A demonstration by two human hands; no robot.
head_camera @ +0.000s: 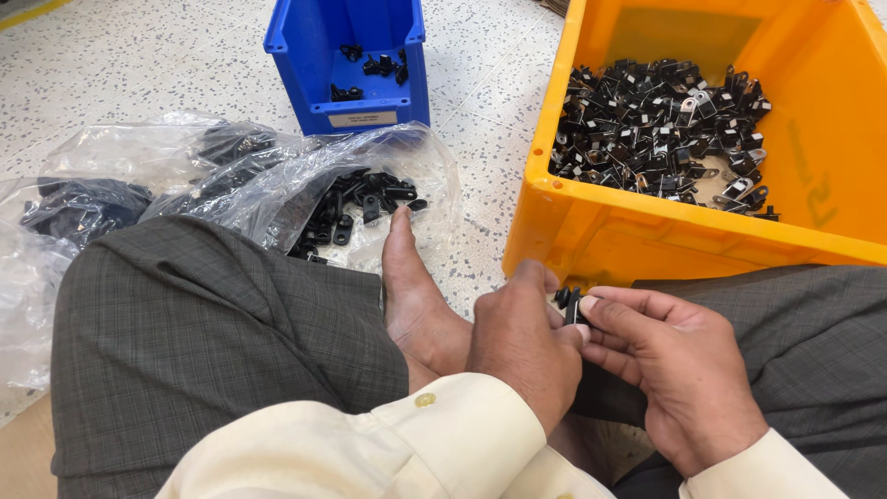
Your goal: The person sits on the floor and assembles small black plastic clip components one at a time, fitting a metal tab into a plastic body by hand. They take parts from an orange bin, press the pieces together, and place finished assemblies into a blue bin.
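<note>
Left hand [522, 346] and right hand [679, 370] are both pinching one small black part [569, 303] between their fingertips, just in front of the orange crate [647, 242] holding metal clips [661, 129].

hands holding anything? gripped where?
Yes. Both hands pinch one small black part: left hand fingertips on its left side, right hand thumb and fingers on its right edge. Exact contact spots are hidden.
</note>
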